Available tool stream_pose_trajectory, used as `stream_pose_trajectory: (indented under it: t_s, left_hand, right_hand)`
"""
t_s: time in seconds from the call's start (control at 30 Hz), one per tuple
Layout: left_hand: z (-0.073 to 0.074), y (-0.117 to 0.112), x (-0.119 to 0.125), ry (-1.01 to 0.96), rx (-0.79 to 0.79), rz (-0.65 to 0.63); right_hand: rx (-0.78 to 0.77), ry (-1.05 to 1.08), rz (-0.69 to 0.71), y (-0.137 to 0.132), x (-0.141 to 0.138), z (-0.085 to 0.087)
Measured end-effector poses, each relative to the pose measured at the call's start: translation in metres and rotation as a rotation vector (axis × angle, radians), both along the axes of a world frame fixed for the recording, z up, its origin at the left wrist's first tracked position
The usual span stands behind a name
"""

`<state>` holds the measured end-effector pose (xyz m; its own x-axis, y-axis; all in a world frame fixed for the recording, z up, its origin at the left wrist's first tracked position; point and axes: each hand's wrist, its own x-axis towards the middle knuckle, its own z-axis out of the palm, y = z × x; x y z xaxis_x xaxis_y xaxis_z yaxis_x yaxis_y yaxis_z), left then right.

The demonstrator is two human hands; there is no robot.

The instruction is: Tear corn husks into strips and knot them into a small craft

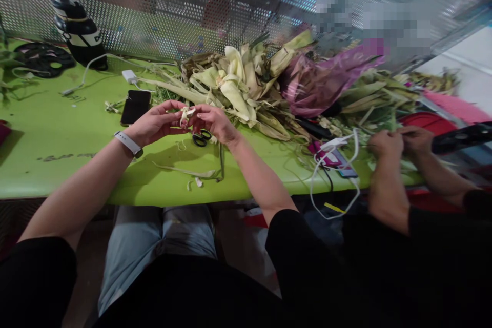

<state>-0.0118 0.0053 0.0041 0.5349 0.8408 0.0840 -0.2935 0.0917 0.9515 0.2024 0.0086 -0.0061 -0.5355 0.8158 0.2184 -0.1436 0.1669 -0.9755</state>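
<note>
My left hand, with a white watch at its wrist, pinches a small pale twisted piece of corn husk between its fingertips. The fingers of my right hand close on the same piece from the other side. Both hands are raised a little above the green table. Just beneath them lies a pair of scissors with black handles. Behind my hands spreads a heap of dry corn husks. A long thin husk strip and small scraps lie near the table's front edge.
At left are a black phone, white charger and dark bottle. A pink plastic bag rests on the husks. At right, a cabled phone lies near a co-worker's hands. A perforated metal panel stands behind.
</note>
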Motion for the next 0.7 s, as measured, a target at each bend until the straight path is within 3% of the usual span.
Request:
stream_pose_trajectory:
  t_s: [0.1, 0.4, 0.7]
  left_hand:
    - [0.0015, -0.0005, -0.0006, -0.002, 0.005, -0.006]
    - [0.0006, -0.0054, 0.0017, 0.074, 0.075, 0.015]
    - [0.0042, -0.0067, 0.0037, 0.067, 0.051, 0.007]
  right_hand:
    - [0.03, -0.014, 0.002, 0.001, 0.0035, 0.0]
    - [0.227, -0.153, -0.231, 0.0009, -0.0019, -0.0088]
    - [0.41, -0.239, -0.411, -0.0058, -0.0058, -0.005]
